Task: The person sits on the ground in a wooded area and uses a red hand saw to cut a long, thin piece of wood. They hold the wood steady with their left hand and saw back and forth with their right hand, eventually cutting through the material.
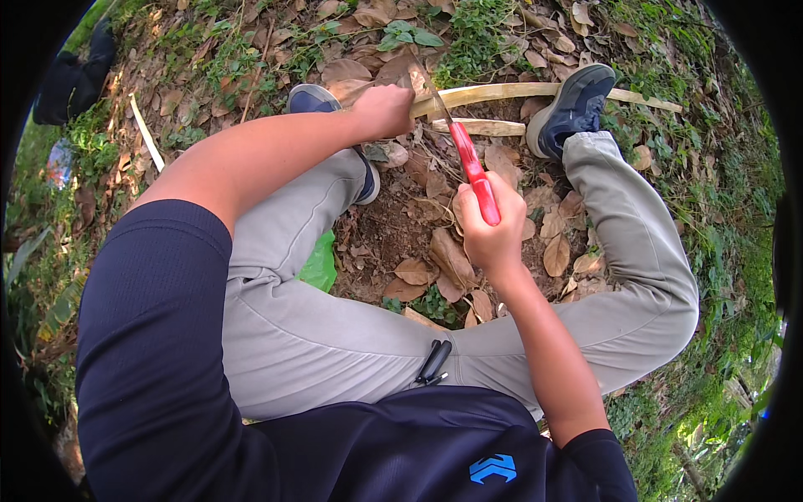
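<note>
My right hand (492,224) is closed around the red handle (473,167) of a tool with a long narrow blade (432,86). Whether it is a knife or a saw I cannot make out. The blade points away from me and crosses a long pale wooden strip (493,92) close to my left hand (386,111). That hand is a fist at the strip's left end, its fingers partly hidden. The strip runs right, passing under my right shoe (575,109). A shorter pale wooden piece (481,127) lies just nearer to me, its right end by the shoe.
Dry leaves (452,255) and green weeds (481,38) cover the ground. A green plastic piece (319,263) lies by my left leg. Farther left are another pale strip (147,134), a clear bottle-like object (59,163) and a dark bundle (74,79). Small black objects (434,361) rest at my lap.
</note>
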`<state>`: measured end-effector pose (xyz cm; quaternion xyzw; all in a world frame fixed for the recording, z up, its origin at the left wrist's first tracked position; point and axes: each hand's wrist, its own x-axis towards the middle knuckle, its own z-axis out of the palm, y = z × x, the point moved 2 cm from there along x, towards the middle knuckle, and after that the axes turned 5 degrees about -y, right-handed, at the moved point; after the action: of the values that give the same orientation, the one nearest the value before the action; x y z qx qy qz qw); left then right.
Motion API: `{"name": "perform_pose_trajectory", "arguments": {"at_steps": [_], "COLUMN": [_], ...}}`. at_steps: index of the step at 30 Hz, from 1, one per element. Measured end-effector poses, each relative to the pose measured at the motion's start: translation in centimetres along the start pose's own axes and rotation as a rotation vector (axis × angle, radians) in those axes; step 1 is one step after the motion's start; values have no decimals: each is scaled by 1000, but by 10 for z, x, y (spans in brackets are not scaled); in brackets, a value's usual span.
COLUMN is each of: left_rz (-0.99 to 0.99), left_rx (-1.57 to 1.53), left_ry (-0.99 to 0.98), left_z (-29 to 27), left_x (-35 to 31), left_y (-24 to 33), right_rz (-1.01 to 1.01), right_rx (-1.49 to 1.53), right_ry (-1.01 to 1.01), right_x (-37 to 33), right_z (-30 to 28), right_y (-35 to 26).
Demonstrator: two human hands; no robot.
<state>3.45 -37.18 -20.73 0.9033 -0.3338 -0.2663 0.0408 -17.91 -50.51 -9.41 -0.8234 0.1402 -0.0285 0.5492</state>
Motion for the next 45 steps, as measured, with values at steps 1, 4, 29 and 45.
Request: {"name": "perform_pose_trajectory", "arguments": {"at_steps": [1, 4, 29, 45], "left_rz": [-1, -14, 14, 39], "left_rx": [-5, -17, -13, 7], "left_ry": [4, -2, 45, 54], "left_z": [0, 1, 4, 4], "left_x": [-1, -1, 5, 2], "left_y": [0, 0, -2, 0], "right_rz": [11, 8, 278, 289], "right_rx": [15, 51, 377, 226], "right_ry": [-7, -11, -74, -84], "right_x": [-1, 1, 51, -24], "right_z": [-2, -8, -29, -58], "right_y": [3, 11, 3, -52]}}
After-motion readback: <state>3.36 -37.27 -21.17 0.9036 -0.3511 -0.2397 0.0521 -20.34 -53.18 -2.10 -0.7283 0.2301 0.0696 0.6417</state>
